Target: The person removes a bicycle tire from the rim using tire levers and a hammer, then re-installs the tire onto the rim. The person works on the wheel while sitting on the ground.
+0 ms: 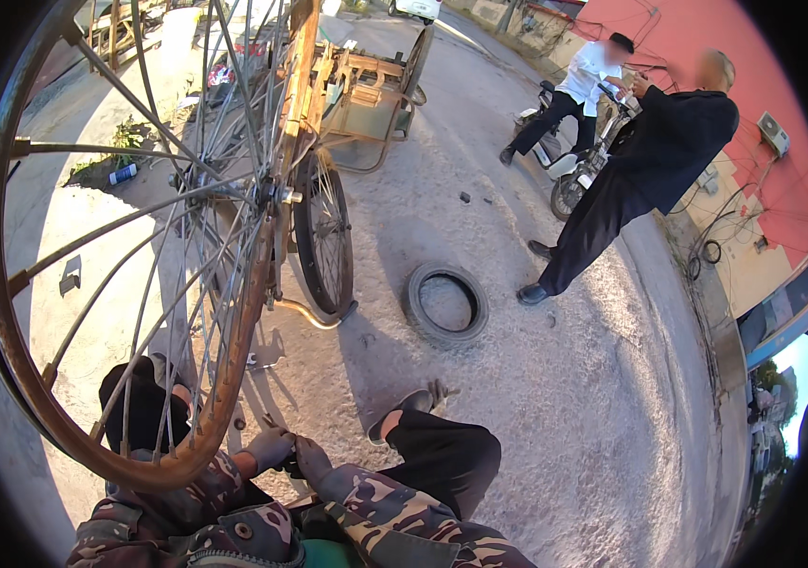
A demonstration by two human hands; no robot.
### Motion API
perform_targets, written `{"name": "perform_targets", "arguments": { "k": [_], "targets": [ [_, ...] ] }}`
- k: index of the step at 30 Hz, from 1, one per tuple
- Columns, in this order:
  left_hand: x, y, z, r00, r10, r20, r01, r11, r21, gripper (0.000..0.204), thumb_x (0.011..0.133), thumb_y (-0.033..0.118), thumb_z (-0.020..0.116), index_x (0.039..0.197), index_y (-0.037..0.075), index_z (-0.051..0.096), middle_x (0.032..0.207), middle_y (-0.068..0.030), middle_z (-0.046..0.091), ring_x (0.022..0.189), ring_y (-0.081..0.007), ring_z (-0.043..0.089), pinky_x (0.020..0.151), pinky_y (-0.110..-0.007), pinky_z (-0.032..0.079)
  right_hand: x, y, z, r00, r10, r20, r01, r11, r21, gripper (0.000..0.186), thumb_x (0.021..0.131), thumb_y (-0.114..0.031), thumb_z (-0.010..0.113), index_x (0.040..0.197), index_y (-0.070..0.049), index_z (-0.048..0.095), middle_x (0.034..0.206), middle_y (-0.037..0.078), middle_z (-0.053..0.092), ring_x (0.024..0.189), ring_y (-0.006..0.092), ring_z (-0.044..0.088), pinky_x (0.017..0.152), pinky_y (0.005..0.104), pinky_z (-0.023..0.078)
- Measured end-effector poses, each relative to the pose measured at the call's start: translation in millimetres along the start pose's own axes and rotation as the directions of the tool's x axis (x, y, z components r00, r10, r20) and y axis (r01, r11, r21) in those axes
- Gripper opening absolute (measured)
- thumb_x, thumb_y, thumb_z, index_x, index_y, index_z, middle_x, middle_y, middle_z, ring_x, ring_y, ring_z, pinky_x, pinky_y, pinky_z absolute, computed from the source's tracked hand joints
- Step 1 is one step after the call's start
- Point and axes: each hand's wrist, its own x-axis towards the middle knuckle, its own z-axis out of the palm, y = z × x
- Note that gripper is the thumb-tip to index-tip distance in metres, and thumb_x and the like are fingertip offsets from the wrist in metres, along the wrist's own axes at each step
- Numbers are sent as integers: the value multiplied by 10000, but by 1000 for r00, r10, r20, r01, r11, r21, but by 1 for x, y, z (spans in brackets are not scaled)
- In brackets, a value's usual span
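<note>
The left hand [271,449] and right hand [313,460] meet at the near side, fingers curled inward and fingertips almost together. A small dark piece [291,464] shows between them, its kind unclear; I cannot tell how tightly either hand closes on it. Held low before the lap, it probably stays steady and within easy sight.

Above and left of them stands a large spoked wheel with a rusty brown metal rim [177,470], seemingly raised so its whole circle can be reached. Beyond its hub is a narrower black-tyred spoked wheel [305,237]. Right of that, a dusty grey rubber tyre [446,339] lies flat, perhaps so it won't roll. Far right, a dark-clothed person [655,151] stands beside a motorcycle [567,194].
</note>
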Motion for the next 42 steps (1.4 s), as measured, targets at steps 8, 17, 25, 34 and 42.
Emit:
{"name": "perform_targets", "arguments": {
  "k": [8, 17, 25, 34, 42],
  "targets": [
    [-14, 54, -33, 943, -299, 147, 332, 878, -345, 426, 1028, 254, 474, 1242, -47, 686, 1046, -198, 746, 837, -288, 754, 681, -409, 641, -2, -13, 3, 952, 306, 24, -302, 923, 239, 437, 1076, -474, 472, 1258, -107, 624, 931, 77, 698, 703, 201, 696, 580, 355, 572],
    [-11, 33, -20, 984, -175, 25, 177, 973, -147, 353, 1036, 238, 496, 1148, -4, 727, 1068, -233, 738, 1030, -398, 721, 917, -452, 585, 0, -9, 4, 954, 291, 71, -299, 920, 255, 469, 1082, -479, 473, 1253, -71, 627, 948, 104, 712, 740, 218, 724, 582, 354, 586],
    [-11, 33, -22, 998, -56, 17, 56, 998, 34, 384, 1016, 251, 485, 1174, -7, 721, 1163, -237, 730, 1057, -395, 713, 949, -456, 559, -1, -12, 0, 995, 100, -13, -99, 994, 33, 487, 1102, -454, 450, 1255, -23, 620, 971, 147, 720, 776, 246, 727, 657, 362, 592],
    [-14, 37, -27, 997, -73, 29, 72, 997, 29, 344, 1027, 233, 486, 1145, 10, 721, 1144, -222, 722, 1068, -401, 706, 941, -452, 568, 2, -12, 6, 955, 291, 54, -295, 923, 248, 492, 1089, -476, 463, 1247, -35, 614, 910, 123, 712, 709, 222, 720, 579, 358, 593],
    [-17, 46, -31, 989, -135, 51, 136, 991, -15, 362, 1050, 246, 454, 1112, 13, 724, 1148, -227, 711, 1055, -383, 706, 931, -462, 570, -1, -16, 5, 951, 303, 64, -309, 915, 260, 482, 1089, -463, 457, 1226, -31, 620, 921, 125, 714, 731, 224, 725, 597, 356, 595]
  ]
}}
